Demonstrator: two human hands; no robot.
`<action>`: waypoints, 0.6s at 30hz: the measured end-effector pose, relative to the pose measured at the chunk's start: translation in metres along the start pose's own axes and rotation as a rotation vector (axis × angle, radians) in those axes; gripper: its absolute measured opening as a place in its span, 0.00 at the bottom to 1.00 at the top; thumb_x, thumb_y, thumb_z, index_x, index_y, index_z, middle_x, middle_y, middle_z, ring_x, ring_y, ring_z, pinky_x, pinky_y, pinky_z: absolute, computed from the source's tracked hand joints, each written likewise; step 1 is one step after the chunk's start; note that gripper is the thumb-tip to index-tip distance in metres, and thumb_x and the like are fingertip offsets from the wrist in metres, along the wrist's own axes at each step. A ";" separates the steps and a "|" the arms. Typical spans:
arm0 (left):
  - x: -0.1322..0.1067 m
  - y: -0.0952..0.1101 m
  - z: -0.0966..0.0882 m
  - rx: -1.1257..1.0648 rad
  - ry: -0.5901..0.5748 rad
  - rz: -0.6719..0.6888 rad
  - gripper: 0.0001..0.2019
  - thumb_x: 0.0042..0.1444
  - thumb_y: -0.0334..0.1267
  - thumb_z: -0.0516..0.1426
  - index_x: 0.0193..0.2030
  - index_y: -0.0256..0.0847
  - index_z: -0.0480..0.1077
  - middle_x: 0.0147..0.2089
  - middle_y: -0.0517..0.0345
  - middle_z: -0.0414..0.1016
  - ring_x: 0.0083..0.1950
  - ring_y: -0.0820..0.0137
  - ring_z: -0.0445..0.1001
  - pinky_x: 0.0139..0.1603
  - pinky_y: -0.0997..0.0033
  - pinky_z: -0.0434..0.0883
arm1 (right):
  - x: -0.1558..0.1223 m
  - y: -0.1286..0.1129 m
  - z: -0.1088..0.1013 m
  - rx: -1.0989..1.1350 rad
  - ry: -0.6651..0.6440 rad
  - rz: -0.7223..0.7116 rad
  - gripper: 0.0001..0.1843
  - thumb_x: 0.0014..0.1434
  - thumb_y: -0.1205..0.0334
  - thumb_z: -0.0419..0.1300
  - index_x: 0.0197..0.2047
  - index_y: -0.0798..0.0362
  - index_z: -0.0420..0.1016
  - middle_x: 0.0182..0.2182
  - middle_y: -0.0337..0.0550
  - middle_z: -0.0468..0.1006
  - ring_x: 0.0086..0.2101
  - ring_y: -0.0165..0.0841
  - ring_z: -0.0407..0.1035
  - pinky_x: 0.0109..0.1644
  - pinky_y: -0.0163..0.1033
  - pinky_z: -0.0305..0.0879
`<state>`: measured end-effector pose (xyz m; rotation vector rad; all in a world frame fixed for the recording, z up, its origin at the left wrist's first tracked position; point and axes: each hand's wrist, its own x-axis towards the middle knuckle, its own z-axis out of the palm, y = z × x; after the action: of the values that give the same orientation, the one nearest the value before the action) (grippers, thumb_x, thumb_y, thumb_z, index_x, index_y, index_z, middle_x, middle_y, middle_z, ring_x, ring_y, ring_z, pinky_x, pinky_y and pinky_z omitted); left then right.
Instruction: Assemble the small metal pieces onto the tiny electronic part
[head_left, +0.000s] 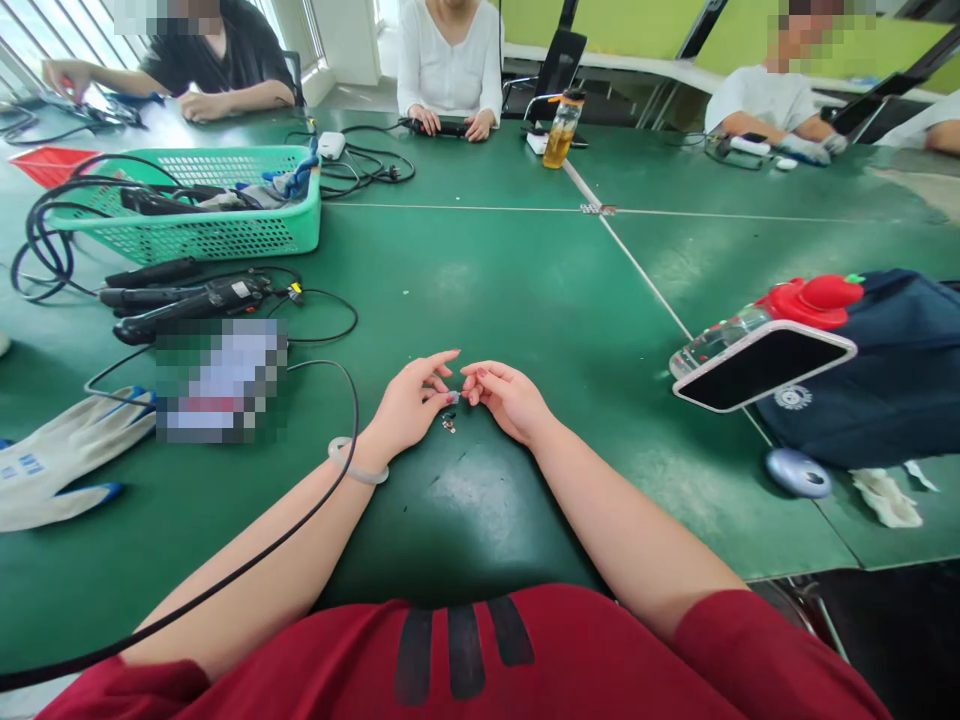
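My left hand (pixel 411 402) pinches a small pale blue-grey piece (pixel 453 397) between thumb and fingertips, just above the green table. It is too small to name. Facing it, my right hand (pixel 511 400) has its fingers curled and drawn together close to the piece's right end. Whatever the right fingertips hold is hidden or too tiny to make out. Right below my left fingertips lie some tiny dark and coppery bits (pixel 448 424). A pale bracelet (pixel 358 460) circles my left wrist, and a black cable (pixel 300 520) runs across that forearm.
To the left are a blurred-out phone-like device (pixel 221 382), black handheld tools (pixel 191 297), a glove (pixel 60 465) and a green basket (pixel 247 235). At right lie a phone (pixel 765 365) against a red-capped bottle (pixel 817 298), a dark bag (pixel 892 380) and a mouse (pixel 798 473). Several people sit opposite.
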<state>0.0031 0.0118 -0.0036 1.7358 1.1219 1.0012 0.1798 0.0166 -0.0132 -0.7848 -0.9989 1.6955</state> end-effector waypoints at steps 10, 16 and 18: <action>0.004 -0.003 -0.003 -0.572 0.270 -0.326 0.15 0.49 0.31 0.62 0.46 0.38 0.77 0.42 0.53 0.78 0.42 0.72 0.74 0.55 0.66 0.67 | -0.004 0.006 0.000 -0.291 0.018 -0.087 0.09 0.51 0.59 0.65 0.36 0.51 0.77 0.29 0.38 0.74 0.28 0.28 0.67 0.40 0.39 0.65; 0.005 0.005 -0.007 -1.000 0.342 -0.440 0.14 0.54 0.22 0.56 0.44 0.37 0.76 0.43 0.54 0.77 0.45 0.77 0.75 0.62 0.72 0.65 | -0.016 0.011 0.017 -1.026 -0.025 -0.389 0.06 0.53 0.67 0.63 0.36 0.51 0.79 0.38 0.44 0.75 0.41 0.35 0.68 0.51 0.45 0.64; 0.005 0.008 -0.007 -1.042 0.323 -0.470 0.14 0.56 0.22 0.53 0.45 0.37 0.75 0.43 0.55 0.76 0.47 0.77 0.75 0.63 0.74 0.64 | -0.018 0.012 0.019 -1.129 -0.030 -0.420 0.07 0.55 0.67 0.63 0.38 0.50 0.79 0.40 0.45 0.74 0.44 0.37 0.67 0.54 0.47 0.63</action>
<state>0.0002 0.0157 0.0067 0.4698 0.8674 1.2537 0.1638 -0.0072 -0.0146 -1.1194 -2.0076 0.6807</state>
